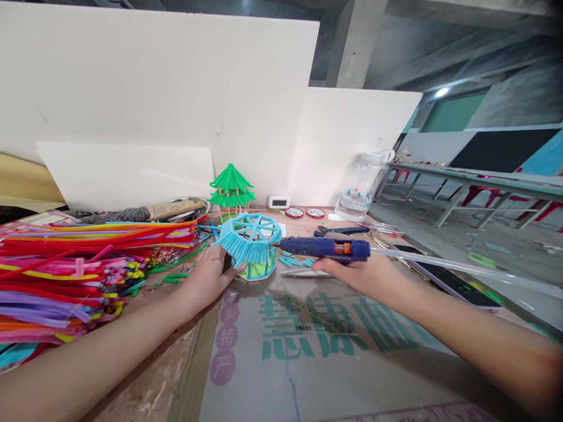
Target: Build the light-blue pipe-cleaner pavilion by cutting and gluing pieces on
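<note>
My left hand [210, 275] grips a light-blue pipe-cleaner model [250, 240] shaped like a round roof, which stands on a green base [260, 271]. My right hand [358, 274] holds a blue hot-glue gun [328, 248] with its nozzle pointing left, close to the model's right side. A clear glue stick [440, 262] juts out of the gun's back to the right. Several short light-blue pieces [292, 259] lie on the table between the model and my right hand.
A heap of coloured pipe cleaners [74, 264] fills the left of the table. A green pagoda model [231, 189], a small digital clock [278, 202], two round tins [304, 213], a plastic jar [360, 186] and blue pliers [341, 231] stand behind. White boards [176, 99] close the back.
</note>
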Motion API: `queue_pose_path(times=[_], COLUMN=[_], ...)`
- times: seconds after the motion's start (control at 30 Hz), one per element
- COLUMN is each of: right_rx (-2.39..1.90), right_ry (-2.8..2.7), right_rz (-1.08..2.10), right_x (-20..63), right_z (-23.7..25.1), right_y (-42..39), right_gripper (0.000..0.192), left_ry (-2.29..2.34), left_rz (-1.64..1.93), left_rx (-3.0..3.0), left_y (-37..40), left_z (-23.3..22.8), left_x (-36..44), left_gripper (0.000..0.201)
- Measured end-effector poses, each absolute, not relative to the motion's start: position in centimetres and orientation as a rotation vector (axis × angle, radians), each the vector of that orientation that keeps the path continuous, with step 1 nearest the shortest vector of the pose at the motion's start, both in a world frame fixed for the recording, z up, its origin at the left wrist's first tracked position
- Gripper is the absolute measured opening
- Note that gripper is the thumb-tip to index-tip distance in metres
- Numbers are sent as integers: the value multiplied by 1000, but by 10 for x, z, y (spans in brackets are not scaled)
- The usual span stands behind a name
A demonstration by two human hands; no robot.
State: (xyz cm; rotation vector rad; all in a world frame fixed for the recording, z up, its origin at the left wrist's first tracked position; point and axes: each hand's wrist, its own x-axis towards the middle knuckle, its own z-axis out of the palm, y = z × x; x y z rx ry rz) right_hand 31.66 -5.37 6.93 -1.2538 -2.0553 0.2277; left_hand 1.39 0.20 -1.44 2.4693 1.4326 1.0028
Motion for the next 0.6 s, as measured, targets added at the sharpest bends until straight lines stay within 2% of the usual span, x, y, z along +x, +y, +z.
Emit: queue_pose_path(times=[0.23, 0.6], right_rx=[-1218, -1231], right_ry=[-2061, -2071], right_rz=[256, 245], right_x=[317, 318], right_z=[69, 67], right_y=[-52, -51], right_gripper=[20, 23], left_ry=[1478, 1432], left_rz=[1004, 1002], left_rx=[2451, 2480], left_y=[1, 2], left_z=[-15, -14], left_x=[14, 14], left_gripper=[29, 34])
